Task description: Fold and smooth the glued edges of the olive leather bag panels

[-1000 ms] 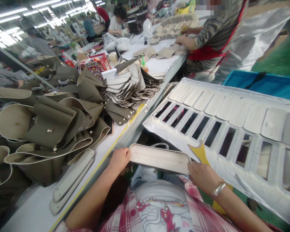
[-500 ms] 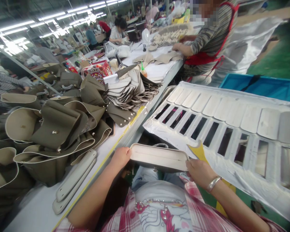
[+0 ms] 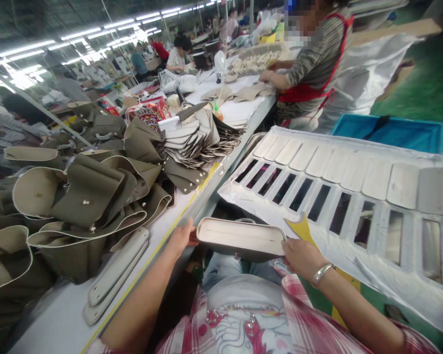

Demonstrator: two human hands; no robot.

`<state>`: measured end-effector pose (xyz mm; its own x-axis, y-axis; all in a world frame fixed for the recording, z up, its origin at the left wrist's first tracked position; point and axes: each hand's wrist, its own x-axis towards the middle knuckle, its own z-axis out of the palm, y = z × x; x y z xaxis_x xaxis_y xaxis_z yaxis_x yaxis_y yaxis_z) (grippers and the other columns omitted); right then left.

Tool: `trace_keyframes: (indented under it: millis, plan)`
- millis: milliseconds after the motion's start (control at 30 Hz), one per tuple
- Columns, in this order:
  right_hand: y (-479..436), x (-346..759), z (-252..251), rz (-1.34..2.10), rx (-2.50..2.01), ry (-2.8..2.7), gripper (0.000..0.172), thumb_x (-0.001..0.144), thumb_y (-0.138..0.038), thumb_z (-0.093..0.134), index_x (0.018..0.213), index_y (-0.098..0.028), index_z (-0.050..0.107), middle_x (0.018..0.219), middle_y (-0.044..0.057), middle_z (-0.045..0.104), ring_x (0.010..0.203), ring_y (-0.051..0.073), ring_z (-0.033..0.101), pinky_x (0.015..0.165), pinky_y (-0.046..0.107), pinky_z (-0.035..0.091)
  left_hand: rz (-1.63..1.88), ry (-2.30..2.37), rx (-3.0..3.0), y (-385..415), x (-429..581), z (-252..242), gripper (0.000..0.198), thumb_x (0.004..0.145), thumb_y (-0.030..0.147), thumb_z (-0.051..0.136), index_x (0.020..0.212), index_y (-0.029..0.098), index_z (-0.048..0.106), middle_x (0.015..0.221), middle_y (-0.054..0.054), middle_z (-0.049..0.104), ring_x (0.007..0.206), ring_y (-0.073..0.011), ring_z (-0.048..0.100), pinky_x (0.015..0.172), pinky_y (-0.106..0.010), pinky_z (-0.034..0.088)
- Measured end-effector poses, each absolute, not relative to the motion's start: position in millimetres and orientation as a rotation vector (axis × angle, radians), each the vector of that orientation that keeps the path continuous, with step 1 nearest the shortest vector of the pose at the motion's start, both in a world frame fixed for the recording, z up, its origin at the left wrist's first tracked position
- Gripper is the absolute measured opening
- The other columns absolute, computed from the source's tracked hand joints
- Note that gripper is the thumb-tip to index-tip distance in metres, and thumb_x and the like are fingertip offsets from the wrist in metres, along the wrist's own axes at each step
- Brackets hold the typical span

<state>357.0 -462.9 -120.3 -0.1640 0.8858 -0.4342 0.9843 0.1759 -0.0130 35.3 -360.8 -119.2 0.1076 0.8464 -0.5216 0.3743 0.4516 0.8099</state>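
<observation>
Gripping opposite ends, left hand (image 3: 182, 236) and right hand (image 3: 300, 255) hold panel (image 3: 239, 236) lengthwise left-to-right.

The panel (image 3: 239, 235) has tipped its far edge up a little, so its dark underside now shows along the near edge. The left hand (image 3: 182, 237) has slid lower on its end, and the right hand (image 3: 301, 256) has edged inward.

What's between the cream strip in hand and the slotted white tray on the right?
A yellow pointed piece sticks up between the cream strip and the slotted white tray, seen in the head view.
</observation>
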Motion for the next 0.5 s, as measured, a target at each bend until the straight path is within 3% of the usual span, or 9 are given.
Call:
trace_keyframes:
  millis: [167, 500]
  plan:
    - [-460.9, 356.2, -116.6, -0.368, 1.736, 2.146, 0.018, 0.079, -0.009, 0.051, 0.093, -0.005, 0.062, 0.085, 0.017, 0.063, 0.076, 0.029, 0.063, 0.064, 0.037, 0.05, 0.77, 1.475, 0.906, -366.9, 34.1, -133.8, 0.044, 0.065, 0.054, 0.067, 0.072, 0.01, 0.066, 0.067, -0.006, 0.066, 0.06, -0.0149, 0.06, 0.055, -0.025, 0.05]
    - [-459.3, 359.3, -116.0, -0.403, 1.721, 2.149, 0.018, 0.079, -0.008, 0.05, 0.092, -0.005, 0.062, 0.084, 0.017, 0.062, 0.075, 0.028, 0.064, 0.063, 0.037, 0.05, 0.737, 1.295, 0.718, -356.9, 28.2, -148.2, 0.035, 0.059, 0.039, 0.077, 0.069, 0.015, 0.054, 0.063, 0.003, 0.059, 0.054, -0.0076, 0.055, 0.051, -0.019, 0.047]
